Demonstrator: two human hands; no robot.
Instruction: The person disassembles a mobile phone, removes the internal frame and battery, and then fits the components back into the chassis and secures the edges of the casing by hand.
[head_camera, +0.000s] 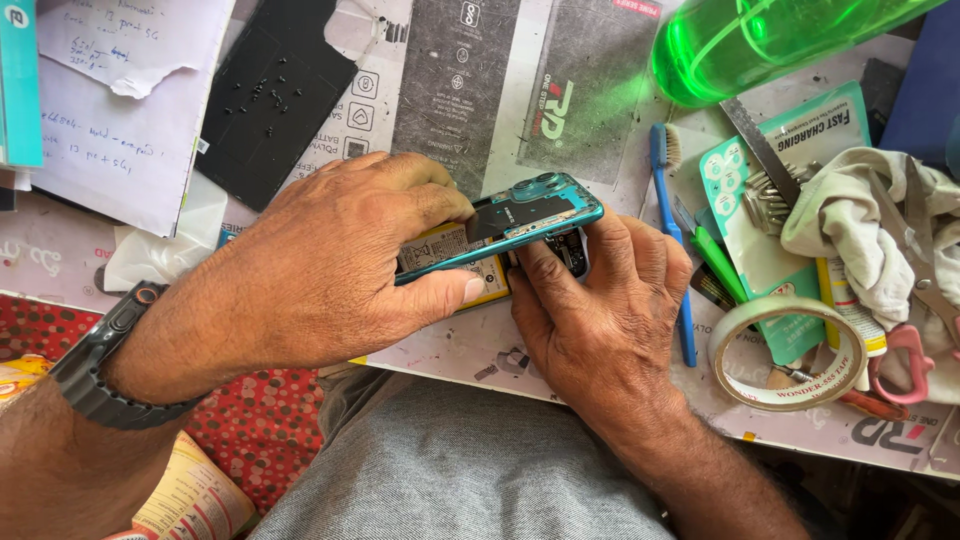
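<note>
- Here, the left hand (330, 270) grips an opened phone (505, 228) at the middle of the desk (500, 345), thumb under its near edge and fingers curled over the far edge.
- The phone's teal frame is tilted up on edge, its insides facing the camera.
- The right hand (595, 320) is closed against the phone's right end, fingertips pressed at the frame by the camera corner; whether it pinches a part there I cannot tell.
- A yellow-edged part shows just under the phone, touching it.
- Just right of the right hand lie a blue toothbrush (672, 215) and a tape roll (788, 352).
- Farther right sit a crumpled cloth (865, 225) and pink-handled scissors (905, 360).
- A green bottle (750, 40) lies at the top right.
- A black mat (270, 105) with tiny screws lies at the top left, well apart from the hands.
- A dark watch (105, 360) is on the left wrist.
</note>
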